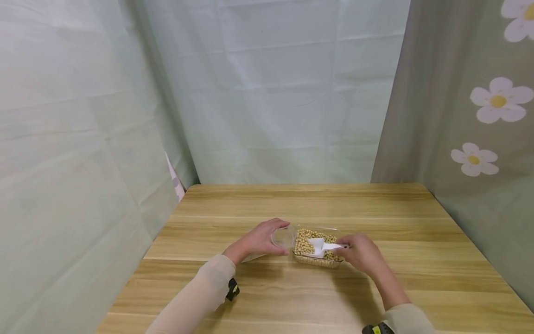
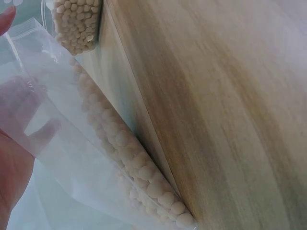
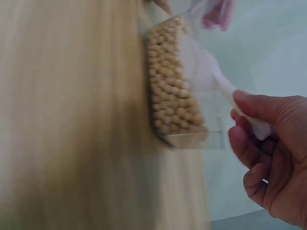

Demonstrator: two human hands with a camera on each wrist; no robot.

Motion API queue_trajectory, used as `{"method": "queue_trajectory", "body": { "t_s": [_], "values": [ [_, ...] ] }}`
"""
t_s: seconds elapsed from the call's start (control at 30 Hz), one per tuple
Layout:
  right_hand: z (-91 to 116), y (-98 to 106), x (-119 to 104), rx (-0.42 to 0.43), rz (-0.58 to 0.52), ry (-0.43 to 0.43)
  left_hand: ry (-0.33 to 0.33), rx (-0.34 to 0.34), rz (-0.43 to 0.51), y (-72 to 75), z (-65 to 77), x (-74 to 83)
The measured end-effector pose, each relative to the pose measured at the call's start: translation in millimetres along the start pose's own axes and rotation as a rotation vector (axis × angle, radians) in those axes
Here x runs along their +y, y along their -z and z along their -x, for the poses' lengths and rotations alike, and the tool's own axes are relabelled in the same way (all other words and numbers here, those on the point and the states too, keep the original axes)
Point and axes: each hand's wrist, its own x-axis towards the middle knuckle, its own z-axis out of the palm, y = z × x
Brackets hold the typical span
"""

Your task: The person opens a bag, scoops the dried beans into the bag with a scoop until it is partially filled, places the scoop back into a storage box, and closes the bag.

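Observation:
A clear plastic bag (image 2: 57, 158) stands tilted, with round pale beans (image 2: 139, 165) in its bottom; they look like soybeans. My left hand (image 1: 263, 239) holds this bag near its mouth, which is spread wide in the head view. Just right of it sits a clear rectangular container (image 1: 317, 263) filled with the same beans (image 1: 303, 239). My right hand (image 1: 363, 250) grips a white scoop (image 1: 318, 247) by its handle. The scoop's head is at the beans inside the container; motion blur hides how much it carries.
The container and bag rest on a wood-grain table (image 1: 267, 204). Pale green curtains (image 1: 271, 93) hang behind and beside it, with white flowers (image 1: 498, 100) printed on the right one.

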Motion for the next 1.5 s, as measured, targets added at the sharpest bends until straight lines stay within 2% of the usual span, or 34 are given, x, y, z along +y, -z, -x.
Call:
{"method": "queue_trajectory", "body": {
  "t_s": [0.23,0.53,0.8,1.03,1.5],
  "values": [
    [-1,-14,12,0.017,-0.202,-0.035,0.008,0.004,0.015,0.4,0.4,-0.2],
    [3,-12,25,0.027,-0.327,-0.073,0.014,0.005,0.005,0.3,0.3,-1.8],
    [6,-8,34,0.041,-0.341,-0.105,0.025,0.003,0.012,2.9,2.0,0.2],
    [9,0,36,0.058,-0.311,-0.161,0.016,0.013,-0.002,3.2,1.9,0.3],
    [10,13,29,0.046,-0.337,-0.187,0.021,0.004,0.001,2.8,1.5,-1.7]
  ]
}}
